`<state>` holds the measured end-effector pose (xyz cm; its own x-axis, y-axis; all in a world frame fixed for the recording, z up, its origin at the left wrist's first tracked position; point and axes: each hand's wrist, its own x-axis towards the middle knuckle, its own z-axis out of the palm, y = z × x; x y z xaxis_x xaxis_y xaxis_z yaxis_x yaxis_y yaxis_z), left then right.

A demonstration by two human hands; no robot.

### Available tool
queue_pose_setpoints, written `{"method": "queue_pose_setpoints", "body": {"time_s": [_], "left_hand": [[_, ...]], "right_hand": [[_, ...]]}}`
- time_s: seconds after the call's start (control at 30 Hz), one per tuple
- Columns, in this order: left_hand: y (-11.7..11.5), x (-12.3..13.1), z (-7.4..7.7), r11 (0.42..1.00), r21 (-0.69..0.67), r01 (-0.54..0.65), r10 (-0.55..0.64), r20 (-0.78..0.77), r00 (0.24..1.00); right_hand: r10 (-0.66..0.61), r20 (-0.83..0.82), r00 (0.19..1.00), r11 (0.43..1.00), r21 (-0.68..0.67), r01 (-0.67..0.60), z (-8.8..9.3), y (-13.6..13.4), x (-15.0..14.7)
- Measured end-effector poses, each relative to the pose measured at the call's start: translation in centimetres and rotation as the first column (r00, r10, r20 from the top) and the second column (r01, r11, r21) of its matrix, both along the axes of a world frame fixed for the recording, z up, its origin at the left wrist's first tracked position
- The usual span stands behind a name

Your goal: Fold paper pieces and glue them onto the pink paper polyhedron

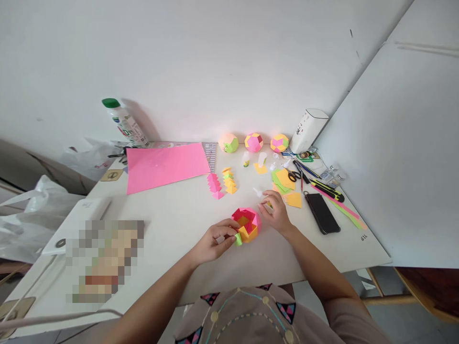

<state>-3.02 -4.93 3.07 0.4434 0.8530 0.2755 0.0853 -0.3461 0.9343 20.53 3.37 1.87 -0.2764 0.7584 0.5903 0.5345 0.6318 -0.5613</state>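
In front of me on the table is an open-topped paper ball (pixel 248 233), folded from pink, orange and green paper. My left hand (pixel 215 242) pinches its left side, with fingertips at the rim and thumb by a green facet (pixel 238 240). My right hand (pixel 277 214), just right of the ball, is closed around a small glue bottle. The white nozzle (pixel 257 192) of this bottle points up and left, and the fingers hide most of its body. Behind the ball lie a row of folded pink pieces (pixel 214 185) and a row of orange and green pieces (pixel 229 180).
Three finished paper balls (pixel 254 142) line the wall. To the right are orange paper squares (pixel 286 179), scissors (pixel 293 176), a box cutter (pixel 327 190) and a phone (pixel 322 213). A pink sheet (pixel 167 167) and a white bottle (pixel 127 125) stand or lie at left.
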Motion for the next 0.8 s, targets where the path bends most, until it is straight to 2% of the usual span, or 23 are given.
{"method": "queue_pose_setpoints", "body": {"time_s": [0.1,0.23,0.3,0.47,0.6,0.8], "left_hand": [[-0.1,-0.1,0.0,0.999,-0.021,-0.031,0.032,0.033,0.999],[0.0,-0.4,-0.3,0.989,0.004,-0.145,0.143,0.137,0.980],[0.1,-0.4,-0.4,0.985,0.020,-0.170,0.163,0.199,0.966],[-0.2,0.1,-0.5,0.995,-0.026,-0.094,0.097,0.314,0.944],[-0.4,0.4,-0.3,0.992,-0.003,-0.124,0.119,0.308,0.944],[-0.6,0.6,0.1,0.978,0.124,-0.166,0.136,0.221,0.966]], "right_hand": [[0.065,-0.003,0.998,0.998,-0.027,-0.065,0.5,-0.9,-0.7],[-0.061,-0.108,0.992,0.994,0.085,0.070,1.3,-2.0,-1.4],[-0.061,-0.141,0.988,0.984,0.156,0.083,1.9,-2.8,-1.7],[0.135,-0.021,0.991,0.962,0.241,-0.126,3.0,-5.2,-3.0],[0.144,0.051,0.988,0.960,0.235,-0.152,3.2,-6.3,-3.9],[0.133,-0.009,0.991,0.960,0.248,-0.127,3.7,-6.6,-4.1]]}}
